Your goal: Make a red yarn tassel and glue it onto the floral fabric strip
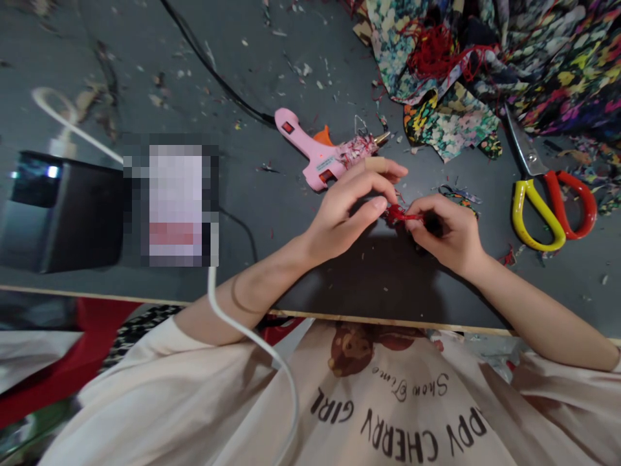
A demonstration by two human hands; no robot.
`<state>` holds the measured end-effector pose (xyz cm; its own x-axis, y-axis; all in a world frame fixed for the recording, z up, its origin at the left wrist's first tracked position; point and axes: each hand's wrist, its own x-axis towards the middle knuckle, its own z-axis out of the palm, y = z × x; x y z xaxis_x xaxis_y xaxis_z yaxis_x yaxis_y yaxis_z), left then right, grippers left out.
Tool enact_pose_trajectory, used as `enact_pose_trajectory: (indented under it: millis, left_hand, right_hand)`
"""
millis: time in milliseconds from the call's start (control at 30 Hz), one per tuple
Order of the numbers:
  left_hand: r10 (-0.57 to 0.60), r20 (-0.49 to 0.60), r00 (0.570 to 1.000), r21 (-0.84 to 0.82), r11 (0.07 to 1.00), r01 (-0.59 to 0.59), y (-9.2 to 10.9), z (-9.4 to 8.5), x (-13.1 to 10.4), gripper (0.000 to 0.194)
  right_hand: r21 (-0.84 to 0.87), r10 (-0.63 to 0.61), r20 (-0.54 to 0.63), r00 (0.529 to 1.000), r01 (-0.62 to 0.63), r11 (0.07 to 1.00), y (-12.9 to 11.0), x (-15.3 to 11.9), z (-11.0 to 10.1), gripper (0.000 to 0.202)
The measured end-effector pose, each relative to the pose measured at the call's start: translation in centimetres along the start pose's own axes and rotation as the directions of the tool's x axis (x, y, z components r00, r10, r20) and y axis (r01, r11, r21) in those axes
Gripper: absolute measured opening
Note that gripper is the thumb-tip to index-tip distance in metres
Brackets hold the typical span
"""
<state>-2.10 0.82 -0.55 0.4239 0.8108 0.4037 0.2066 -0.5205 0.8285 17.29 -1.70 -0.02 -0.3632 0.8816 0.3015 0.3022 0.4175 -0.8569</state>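
A dark grey table (495,226) spans the view, scattered with scraps of cloth and thread. At the far right of it lies a heap of patterned cloth (557,71), in green, yellow, purple and black, with a tangle of loose red thread (439,52) on top.

The left arm (262,275) reaches up and inward from the lower left, the right arm (538,310) from the lower right, and they meet over the table near its front edge. A black box (82,220) stands at the left, beside a blurred-out device (175,200). Scissors (532,162) with one yellow and one red handle lie right of the hands, their blades pointing away.

The left hand (347,207) is partly open, fingers loosely curved, with a tan strip around one finger; whether its thumb tip touches the red piece, I can't tell. The right hand (449,230) is closed more tightly, pinching the red piece between thumb and forefinger. Just beyond the left hand lies a pink glue gun (315,152) with an orange trigger and a thread-littered nozzle end.

Smallest is the red piece (398,214), between the two hands: a bright red, stringy little bunch, thicker and darker at the left, narrowing toward the right fingertips.
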Motion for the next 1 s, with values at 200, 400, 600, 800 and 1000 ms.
enact_pose_trajectory:
  millis: [200, 400, 600, 800, 1000]
  left_hand:
    - [0.078, -0.040, 0.996, 0.079, 0.994, -0.074, 0.1, 0.0, 0.0, 0.018]
    - [0.152, -0.054, 0.987, 0.149, 0.978, -0.143, -0.3, 0.1, 0.0, 0.010]
    - [0.235, 0.016, 0.972, 0.244, 0.942, -0.232, -0.5, 0.0, 0.0, 0.022]
    - [0.267, 0.029, 0.963, 0.328, 0.908, -0.261, -0.6, 0.1, -0.1, 0.022]
    - [0.331, 0.082, 0.940, 0.413, 0.848, -0.334, -1.1, -0.2, -0.3, 0.019]
  right_hand:
    - [0.028, 0.041, -0.047, 0.998, -0.040, 0.999, 0.3, 0.0, -0.2, 0.007]
    - [-0.125, -0.148, 0.026, 0.989, 0.150, 0.981, 0.5, 0.2, -0.3, 0.007]
    - [-0.164, -0.264, -0.071, 0.962, 0.250, 0.954, 0.5, 0.0, -0.2, 0.015]
    - [-0.147, -0.288, -0.076, 0.954, 0.275, 0.950, 0.7, -0.1, -0.2, 0.014]
    - [-0.122, -0.272, -0.063, 0.960, 0.263, 0.957, 0.6, 0.0, -0.2, 0.013]
